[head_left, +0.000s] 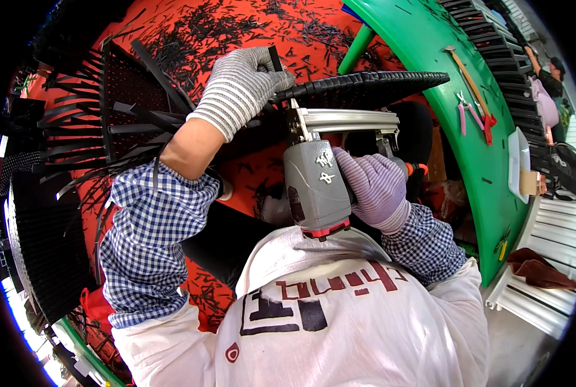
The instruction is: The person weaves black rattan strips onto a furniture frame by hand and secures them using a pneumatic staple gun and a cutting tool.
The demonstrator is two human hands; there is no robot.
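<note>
My left hand (236, 90), in a grey-and-white striped glove, pinches the end of a flat black strip (275, 59) at the rim of a black woven piece (372, 84). My right hand (375, 193), in a lilac striped glove, is wrapped round the handle of a grey pneumatic staple gun (313, 177). The gun's nose points up at the woven rim, close below my left fingers; whether they touch I cannot tell. Long loose black strips (81, 129) fan out from the woven work to the left of my left arm.
Black offcuts (204, 32) litter the red floor covering (236, 158). On the green table (430, 39) at right lie a wooden-handled hammer (465, 74), pink-handled cutters (468, 116) and a white tray (515, 164). A dark woven panel (46, 245) stands at left. Another person (552, 77) is far right.
</note>
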